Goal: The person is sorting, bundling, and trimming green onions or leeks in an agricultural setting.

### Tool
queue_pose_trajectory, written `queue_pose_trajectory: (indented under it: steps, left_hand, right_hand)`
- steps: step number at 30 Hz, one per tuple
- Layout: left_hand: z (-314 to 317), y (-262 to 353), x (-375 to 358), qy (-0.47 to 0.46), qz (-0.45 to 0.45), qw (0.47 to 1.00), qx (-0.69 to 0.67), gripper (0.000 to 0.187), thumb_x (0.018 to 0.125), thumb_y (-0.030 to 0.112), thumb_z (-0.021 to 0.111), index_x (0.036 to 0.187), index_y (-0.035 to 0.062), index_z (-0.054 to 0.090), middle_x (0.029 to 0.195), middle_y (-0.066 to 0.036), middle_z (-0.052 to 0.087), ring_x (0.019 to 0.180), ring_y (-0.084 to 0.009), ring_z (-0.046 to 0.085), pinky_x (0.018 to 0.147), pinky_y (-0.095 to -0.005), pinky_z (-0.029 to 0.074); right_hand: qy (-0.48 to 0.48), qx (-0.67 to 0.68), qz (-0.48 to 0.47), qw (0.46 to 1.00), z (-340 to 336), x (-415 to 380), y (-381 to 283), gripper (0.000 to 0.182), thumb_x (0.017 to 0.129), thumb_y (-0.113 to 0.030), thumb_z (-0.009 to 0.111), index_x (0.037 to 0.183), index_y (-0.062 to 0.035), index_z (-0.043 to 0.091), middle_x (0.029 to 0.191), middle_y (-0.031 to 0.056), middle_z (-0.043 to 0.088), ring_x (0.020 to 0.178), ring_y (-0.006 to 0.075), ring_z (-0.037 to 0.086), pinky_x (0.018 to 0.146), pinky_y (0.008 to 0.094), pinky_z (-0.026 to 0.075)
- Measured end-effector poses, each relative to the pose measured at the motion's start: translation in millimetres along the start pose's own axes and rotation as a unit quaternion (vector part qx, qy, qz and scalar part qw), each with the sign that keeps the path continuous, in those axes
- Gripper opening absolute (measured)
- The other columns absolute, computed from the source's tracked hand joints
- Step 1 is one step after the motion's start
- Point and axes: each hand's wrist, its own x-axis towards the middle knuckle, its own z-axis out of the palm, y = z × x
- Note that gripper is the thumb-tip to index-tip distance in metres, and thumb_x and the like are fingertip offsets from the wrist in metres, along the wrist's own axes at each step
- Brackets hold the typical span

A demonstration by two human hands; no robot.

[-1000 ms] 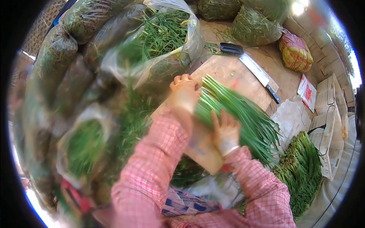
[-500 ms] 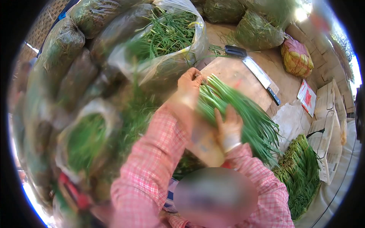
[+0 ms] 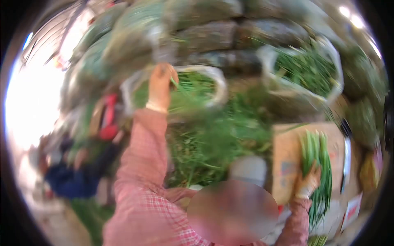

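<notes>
My left hand is stretched out over an open plastic bag of loose greens. Its fingers are closed, and a thin green stalk shows at the fingertips, though motion blurs it. Far to the right, my right hand grips a bunch of chives around the middle. The bunch lies on a cutting board, pale stems pointing away and dark leaves hanging over the near edge. A knife with a black handle rests along the board's right side.
Loose green scraps are heaped between the bag and the board. Another open bag of greens stands behind the board, with stacked full bags at the back. A person in dark blue is at the left, near a red object.
The view has swung left. My left hand has left the stem ends of the chives and reached out over the left bag. My right hand has stayed at the bunch.
</notes>
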Motion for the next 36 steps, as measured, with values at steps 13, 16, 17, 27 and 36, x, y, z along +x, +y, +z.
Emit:
queue_pose_trajectory:
  steps: [13, 16, 17, 27, 36]
  left_hand:
    - [-215.1, -147.6, -88.8, -0.386, -0.242, 0.841, 0.294, 0.053, 0.076, 0.04, 0.059, 0.112, 0.0017, 0.054, 0.111, -0.018, 0.056, 0.105, -0.0311, 0.052, 0.09, -0.038, 0.041]
    - [-160.4, -177.9, -62.9, -0.434, -0.2, 0.843, 0.247, 0.048, 0.079, 0.033, 0.059, 0.116, 0.0024, 0.052, 0.115, -0.016, 0.054, 0.106, -0.0271, 0.052, 0.093, -0.0355, 0.04]
    - [-138.1, -174.9, -55.3, -0.472, -0.188, 0.834, 0.216, 0.051, 0.08, 0.034, 0.058, 0.119, 0.0021, 0.049, 0.119, -0.017, 0.052, 0.109, -0.0273, 0.049, 0.095, -0.0361, 0.038]
    - [0.4, -252.4, -72.1, -0.437, -0.148, 0.887, -0.012, 0.03, 0.078, 0.023, 0.058, 0.101, 0.0029, 0.057, 0.089, -0.013, 0.062, 0.08, -0.0232, 0.058, 0.07, -0.0348, 0.046]
    - [26.6, -317.7, -116.0, -0.318, -0.256, 0.898, -0.163, 0.045, 0.076, 0.02, 0.065, 0.115, 0.0009, 0.05, 0.097, -0.011, 0.06, 0.088, -0.0195, 0.057, 0.076, -0.0327, 0.046]
  right_hand:
    - [0.003, 0.233, -0.113, 0.966, -81.7, 1.9, -50.2, 0.071, 0.063, 0.0, 0.069, 0.127, 0.0016, 0.039, 0.125, 0.019, 0.046, 0.116, 0.0302, 0.043, 0.101, 0.0372, 0.03]
    - [-0.089, 0.305, -0.243, 0.916, -84.2, 51.9, -190.4, 0.042, 0.071, 0.001, 0.062, 0.112, 0.0005, 0.054, 0.11, 0.0167, 0.056, 0.105, 0.0279, 0.052, 0.09, 0.0339, 0.041]
    - [-0.167, 0.321, -0.278, 0.89, -103.2, 60.1, -261.2, 0.044, 0.072, -0.002, 0.063, 0.115, -0.0033, 0.053, 0.112, 0.0152, 0.056, 0.106, 0.0281, 0.052, 0.091, 0.0341, 0.04]
    - [-0.269, -0.016, -0.414, 0.869, 102.1, 233.4, -556.8, 0.082, 0.058, -0.026, 0.078, 0.126, -0.0019, 0.038, 0.118, 0.0204, 0.051, 0.11, 0.0308, 0.048, 0.095, 0.0341, 0.036]
    - [-0.427, 0.149, -0.405, 0.795, 139.6, 261.3, -540.1, 0.081, 0.05, -0.028, 0.079, 0.119, 0.0011, 0.048, 0.113, 0.0186, 0.054, 0.105, 0.0273, 0.051, 0.093, 0.032, 0.037]
